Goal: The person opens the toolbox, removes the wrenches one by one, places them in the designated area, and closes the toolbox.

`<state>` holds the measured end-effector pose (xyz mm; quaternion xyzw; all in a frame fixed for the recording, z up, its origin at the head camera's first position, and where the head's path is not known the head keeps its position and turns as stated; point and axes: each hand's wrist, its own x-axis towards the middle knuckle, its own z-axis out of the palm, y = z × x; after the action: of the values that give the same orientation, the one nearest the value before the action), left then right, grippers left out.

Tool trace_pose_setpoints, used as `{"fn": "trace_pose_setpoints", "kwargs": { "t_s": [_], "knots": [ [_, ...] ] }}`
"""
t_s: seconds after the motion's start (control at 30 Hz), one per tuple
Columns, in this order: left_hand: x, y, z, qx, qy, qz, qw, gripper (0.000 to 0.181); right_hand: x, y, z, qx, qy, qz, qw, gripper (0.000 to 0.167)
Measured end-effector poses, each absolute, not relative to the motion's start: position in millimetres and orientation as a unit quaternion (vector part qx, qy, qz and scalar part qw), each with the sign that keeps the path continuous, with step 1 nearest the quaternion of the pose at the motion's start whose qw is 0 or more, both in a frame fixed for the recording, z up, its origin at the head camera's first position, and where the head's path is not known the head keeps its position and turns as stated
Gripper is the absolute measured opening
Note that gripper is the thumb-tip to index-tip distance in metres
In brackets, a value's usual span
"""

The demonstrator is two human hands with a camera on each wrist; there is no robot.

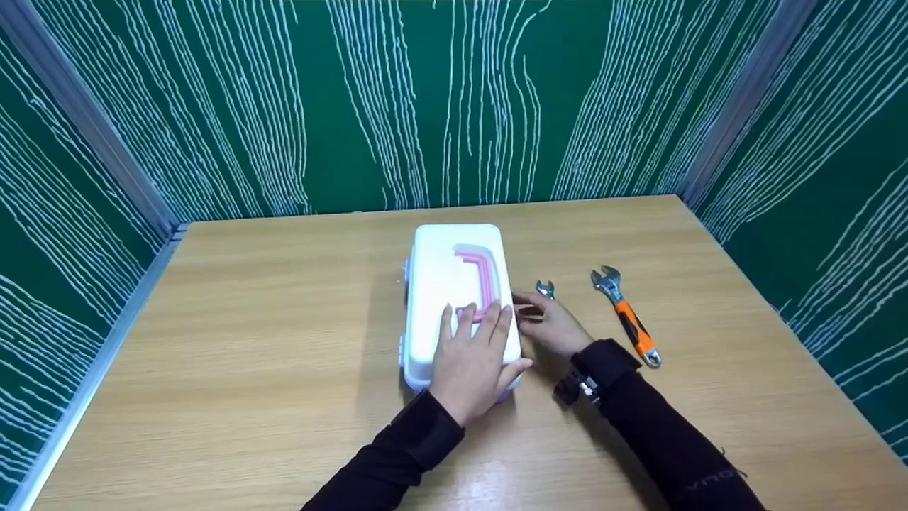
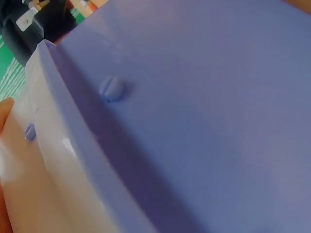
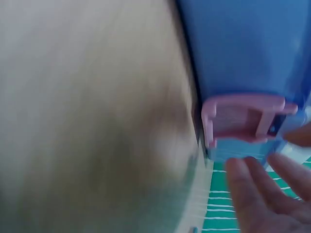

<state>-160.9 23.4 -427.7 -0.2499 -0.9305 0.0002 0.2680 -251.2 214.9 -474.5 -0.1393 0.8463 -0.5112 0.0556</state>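
A plastic box [image 1: 434,284] with a white lid and a pink handle [image 1: 486,280] folded into it stands on the table. My left hand [image 1: 469,369] rests on the near part of the lid, fingers spread and straight. In the left wrist view, the blue wall [image 2: 204,97] of the box lies under the lid's edge. At the box's right side is my right hand [image 1: 555,328], its fingers loosely bent. The right wrist view has those fingers [image 3: 243,187] close to a pink latch [image 3: 243,100] on the blue wall; contact is unclear.
An adjustable wrench [image 1: 630,323] with an orange and black handle lies right of my right hand. The head of a smaller wrench [image 1: 545,288] shows just beyond that hand. Green panels [image 1: 454,106] with white lines surround the wooden table [image 1: 269,341] at the back and sides.
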Motion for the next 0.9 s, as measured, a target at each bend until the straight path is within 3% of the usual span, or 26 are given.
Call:
{"fn": "trace_pose_setpoints", "kwargs": {
  "t_s": [0.17,0.67,0.9],
  "knots": [
    [-161.6,24.0,-429.0,-0.251,-0.929,0.003,0.272,0.072,-257.8,214.9,-478.3,-0.182,0.859,-0.466,0.104,0.069],
    [-162.7,25.7,-431.8,-0.243,-0.93,0.013,0.276,0.072,-259.6,221.7,-476.3,-0.17,0.863,-0.47,0.077,0.049],
    [-162.7,24.8,-432.1,-0.241,-0.932,0.016,0.271,0.073,-260.8,236.5,-467.1,-0.143,0.866,-0.473,0.083,0.054]
  ]
}}
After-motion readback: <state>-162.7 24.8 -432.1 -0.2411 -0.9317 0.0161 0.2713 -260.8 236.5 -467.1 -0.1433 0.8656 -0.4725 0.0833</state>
